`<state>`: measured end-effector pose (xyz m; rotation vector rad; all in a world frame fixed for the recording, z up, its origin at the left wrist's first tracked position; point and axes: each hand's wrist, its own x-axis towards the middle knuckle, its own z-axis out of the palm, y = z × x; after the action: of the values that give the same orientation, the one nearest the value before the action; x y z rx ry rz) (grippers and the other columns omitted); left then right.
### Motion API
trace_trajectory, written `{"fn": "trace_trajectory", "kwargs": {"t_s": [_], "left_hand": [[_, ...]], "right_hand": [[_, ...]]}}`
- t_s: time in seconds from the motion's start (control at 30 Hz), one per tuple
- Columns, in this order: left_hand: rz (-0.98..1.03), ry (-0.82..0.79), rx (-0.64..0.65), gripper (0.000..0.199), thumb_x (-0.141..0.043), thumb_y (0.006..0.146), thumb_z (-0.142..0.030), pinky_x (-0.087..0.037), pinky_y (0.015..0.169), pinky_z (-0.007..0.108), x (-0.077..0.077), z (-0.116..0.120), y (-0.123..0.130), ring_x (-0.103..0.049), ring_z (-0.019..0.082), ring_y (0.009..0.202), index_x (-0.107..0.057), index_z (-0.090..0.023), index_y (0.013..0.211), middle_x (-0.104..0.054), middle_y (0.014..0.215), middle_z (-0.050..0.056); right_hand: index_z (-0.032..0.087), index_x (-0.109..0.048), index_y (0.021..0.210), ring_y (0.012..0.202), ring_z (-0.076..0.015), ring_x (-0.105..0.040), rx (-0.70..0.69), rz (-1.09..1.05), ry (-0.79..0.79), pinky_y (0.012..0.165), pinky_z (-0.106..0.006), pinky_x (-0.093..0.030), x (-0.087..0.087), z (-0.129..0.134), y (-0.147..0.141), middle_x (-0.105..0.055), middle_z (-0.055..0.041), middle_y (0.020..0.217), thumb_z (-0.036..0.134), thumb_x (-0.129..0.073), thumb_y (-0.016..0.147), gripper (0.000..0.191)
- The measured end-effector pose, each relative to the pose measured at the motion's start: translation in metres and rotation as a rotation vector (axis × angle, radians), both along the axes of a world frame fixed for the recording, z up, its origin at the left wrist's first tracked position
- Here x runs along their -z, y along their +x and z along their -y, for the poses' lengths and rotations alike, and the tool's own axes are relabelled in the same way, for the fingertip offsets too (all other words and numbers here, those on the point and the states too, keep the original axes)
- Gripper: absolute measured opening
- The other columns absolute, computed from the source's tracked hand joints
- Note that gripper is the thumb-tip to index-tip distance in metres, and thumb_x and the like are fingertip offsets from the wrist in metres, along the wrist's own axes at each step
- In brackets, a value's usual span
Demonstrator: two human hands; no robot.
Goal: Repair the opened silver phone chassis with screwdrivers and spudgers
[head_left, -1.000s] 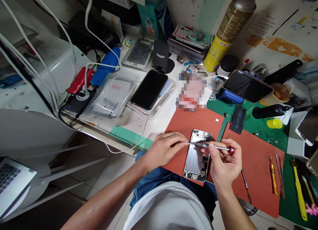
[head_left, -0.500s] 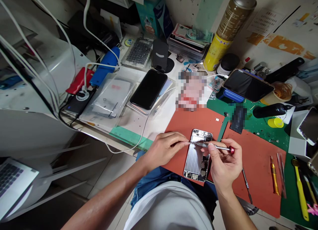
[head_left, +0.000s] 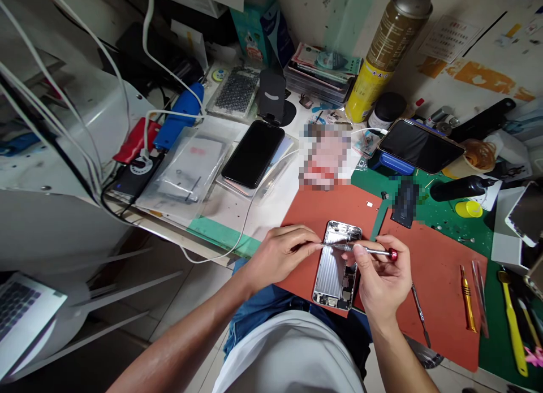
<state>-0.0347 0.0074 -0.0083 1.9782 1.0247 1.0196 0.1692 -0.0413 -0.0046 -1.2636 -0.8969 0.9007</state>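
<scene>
An opened phone housing [head_left: 333,263] lies on the orange mat [head_left: 301,212], its silvery inside facing up and small parts along its right side. Above it, my right hand [head_left: 384,280] grips a slim screwdriver [head_left: 350,247] with a red end cap, held almost level with its tip toward the left. My left hand [head_left: 286,251] is closed in a pinch at the screwdriver's tip, over the housing's left edge. Whatever sits between those fingertips is too small to make out.
Right of the hands lie a metal pry tool [head_left: 419,314], a gold screwdriver [head_left: 467,299] and tweezers [head_left: 480,297]. A black phone [head_left: 253,154] rests at the back left. Beyond stand a spray can [head_left: 388,54] and a propped phone [head_left: 424,145]. A white cable [head_left: 244,226] hangs over the table edge.
The view has shifted very slightly. Both hands, the screwdriver and the phone housing keep practically the same positions.
</scene>
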Motion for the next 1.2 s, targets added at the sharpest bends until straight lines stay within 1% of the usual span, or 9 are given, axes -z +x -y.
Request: {"fn": "trace_trajectory", "kwargs": {"t_s": [0.13, 0.23, 0.33, 0.4, 0.5, 0.57, 0.8, 1.03, 1.2], "left_hand": [[-0.016, -0.03, -0.021, 0.011, -0.082, 0.096, -0.019, -0.048, 0.061, 0.021, 0.0, 0.001, -0.001, -0.062, 0.008, 0.064, -0.074, -0.019, 0.103, -0.078, 0.094, -0.001], [-0.04, -0.018, -0.037, 0.014, -0.081, 0.097, -0.022, -0.051, 0.064, 0.024, -0.001, 0.001, -0.002, -0.063, 0.01, 0.067, -0.073, -0.02, 0.11, -0.078, 0.099, 0.0], [-0.089, 0.057, 0.019, 0.02, -0.069, 0.104, -0.017, -0.058, 0.09, 0.033, -0.003, 0.0, -0.002, -0.071, 0.018, 0.1, -0.069, -0.02, 0.125, -0.078, 0.12, 0.006], [-0.179, 0.112, 0.087, 0.029, -0.06, 0.107, -0.014, -0.055, 0.107, 0.044, -0.003, 0.0, 0.001, -0.063, 0.024, 0.125, -0.064, -0.019, 0.135, -0.072, 0.14, 0.009], [-0.359, 0.155, 0.158, 0.038, -0.054, 0.109, -0.015, -0.05, 0.113, 0.054, -0.002, -0.002, 0.006, -0.052, 0.031, 0.14, -0.056, -0.017, 0.146, -0.058, 0.16, 0.012], [-0.428, 0.158, 0.183, 0.043, -0.052, 0.108, -0.017, -0.048, 0.113, 0.056, -0.001, -0.002, 0.009, -0.049, 0.033, 0.144, -0.052, -0.016, 0.151, -0.053, 0.165, 0.013], [-0.454, 0.157, 0.195, 0.058, -0.047, 0.097, -0.004, -0.048, 0.113, 0.056, -0.003, -0.003, 0.011, -0.05, 0.034, 0.144, -0.049, -0.013, 0.155, -0.056, 0.161, 0.015], [-0.532, 0.18, 0.29, 0.073, -0.048, 0.084, 0.002, -0.045, 0.117, 0.059, -0.009, -0.005, 0.004, -0.045, 0.037, 0.149, -0.05, -0.012, 0.156, -0.045, 0.17, 0.016], [-0.586, 0.232, 0.323, 0.06, -0.055, 0.099, -0.012, -0.045, 0.119, 0.062, -0.013, -0.012, 0.007, -0.045, 0.04, 0.149, -0.05, -0.013, 0.158, -0.047, 0.167, 0.018]], "right_hand": [[0.024, -0.062, 0.114, 0.062, -0.0179, -0.077, 0.029, -0.064, -0.036, 0.058, -0.028, -0.063, -0.002, -0.004, 0.002, -0.081, 0.0006, 0.084, 0.023, -0.089, 0.088, 0.037], [0.024, -0.064, 0.113, 0.06, -0.0161, -0.075, 0.112, -0.15, -0.125, 0.061, -0.029, -0.065, -0.012, 0.008, 0.01, -0.079, 0.0012, 0.082, 0.028, -0.093, 0.084, 0.041], [0.024, -0.067, 0.115, 0.063, -0.0151, -0.074, 0.198, -0.25, -0.312, 0.069, -0.03, -0.066, -0.025, 0.043, 0.024, -0.076, 0.003, 0.076, 0.035, -0.096, 0.081, 0.046], [0.024, -0.069, 0.115, 0.067, -0.0154, -0.075, 0.241, -0.303, -0.456, 0.072, -0.029, -0.066, -0.03, 0.074, 0.03, -0.074, 0.0035, 0.074, 0.038, -0.099, 0.077, 0.05], [0.024, -0.069, 0.117, 0.071, -0.0167, -0.076, 0.241, -0.4, -0.616, 0.078, -0.03, -0.065, -0.03, 0.113, 0.03, -0.073, 0.0039, 0.072, 0.039, -0.101, 0.073, 0.056], [0.024, -0.069, 0.116, 0.073, -0.018, -0.077, 0.22, -0.475, -0.68, 0.08, -0.031, -0.065, -0.028, 0.125, 0.023, -0.072, 0.004, 0.071, 0.04, -0.102, 0.072, 0.057], [0.024, -0.072, 0.109, 0.072, -0.0189, -0.078, 0.168, -0.612, -0.623, 0.081, -0.034, -0.066, -0.03, 0.108, 0.001, -0.072, 0.0041, 0.073, 0.038, -0.101, 0.073, 0.049], [0.024, -0.074, 0.109, 0.071, -0.0207, -0.076, 0.103, -0.565, -0.567, 0.079, -0.039, -0.068, -0.039, 0.106, 0.005, -0.072, 0.0016, 0.076, 0.042, -0.099, 0.077, 0.045], [0.024, -0.075, 0.107, 0.074, -0.0203, -0.076, 0.1, -0.638, -0.633, 0.079, -0.039, -0.068, -0.051, 0.103, 0.012, -0.074, -0.0011, 0.081, 0.041, -0.099, 0.075, 0.044]]}}
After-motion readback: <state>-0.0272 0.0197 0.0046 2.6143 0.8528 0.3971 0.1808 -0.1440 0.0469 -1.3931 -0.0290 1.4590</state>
